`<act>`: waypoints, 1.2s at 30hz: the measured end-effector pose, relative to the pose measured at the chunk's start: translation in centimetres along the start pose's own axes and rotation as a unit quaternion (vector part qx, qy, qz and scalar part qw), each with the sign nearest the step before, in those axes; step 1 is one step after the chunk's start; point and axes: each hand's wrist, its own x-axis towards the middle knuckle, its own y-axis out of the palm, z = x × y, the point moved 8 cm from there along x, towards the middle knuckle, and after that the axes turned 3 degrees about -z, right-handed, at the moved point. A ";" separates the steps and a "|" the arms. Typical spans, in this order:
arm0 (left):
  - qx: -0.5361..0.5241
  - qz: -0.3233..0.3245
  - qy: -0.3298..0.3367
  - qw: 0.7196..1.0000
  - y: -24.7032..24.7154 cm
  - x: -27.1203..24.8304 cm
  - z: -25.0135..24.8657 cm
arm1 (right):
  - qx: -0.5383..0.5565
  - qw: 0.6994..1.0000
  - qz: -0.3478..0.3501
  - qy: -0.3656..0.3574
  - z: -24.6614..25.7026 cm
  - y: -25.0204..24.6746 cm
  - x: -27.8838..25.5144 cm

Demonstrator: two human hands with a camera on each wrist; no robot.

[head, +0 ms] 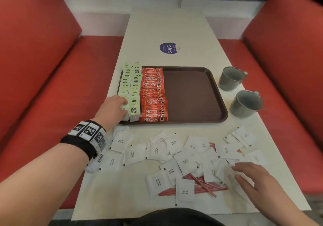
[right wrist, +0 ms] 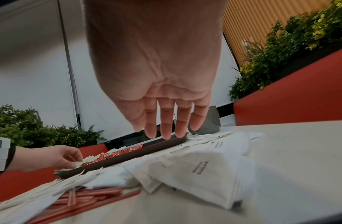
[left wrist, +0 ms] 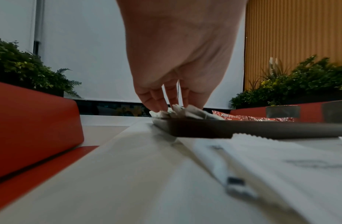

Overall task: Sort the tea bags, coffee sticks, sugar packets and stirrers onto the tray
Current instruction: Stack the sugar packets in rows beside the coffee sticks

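A brown tray [head: 192, 94] lies mid-table. Two columns of green tea bags [head: 134, 86] fill its left side, with red coffee sticks [head: 153, 101] stacked beside them; its right half is bare. My left hand [head: 120, 106] is at the tray's near-left corner, fingertips curled onto a tea bag [left wrist: 185, 112] at the near end of the left column. White sugar packets [head: 185, 161] lie scattered on the table in front of the tray, partly covering red stirrers [head: 204, 185]. My right hand [head: 244, 173] hovers over the packets at the right, fingers spread and holding nothing [right wrist: 166, 130].
Two grey mugs [head: 230, 78] [head: 246, 103] stand right of the tray. A purple round sticker [head: 169, 48] is on the far tabletop. Red benches [head: 43, 68] flank the narrow table on both sides. My body is at the table's near edge.
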 end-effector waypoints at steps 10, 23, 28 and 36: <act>-0.165 -0.025 0.050 0.985 -4.5 -7.7 -8.5 | 0.014 0.997 0.068 0.016 0.9 -0.8 0.3; 0.018 0.256 0.207 0.944 8.8 -13.0 -19.6 | -0.043 0.972 0.203 -0.110 4.4 2.1 1.6; 0.127 0.242 0.217 0.937 9.7 -12.5 -20.7 | -0.161 0.942 0.229 -0.184 5.6 4.0 2.0; 0.155 0.229 0.233 0.932 8.8 -11.6 -21.3 | -0.192 0.939 0.188 -0.216 6.5 4.4 2.6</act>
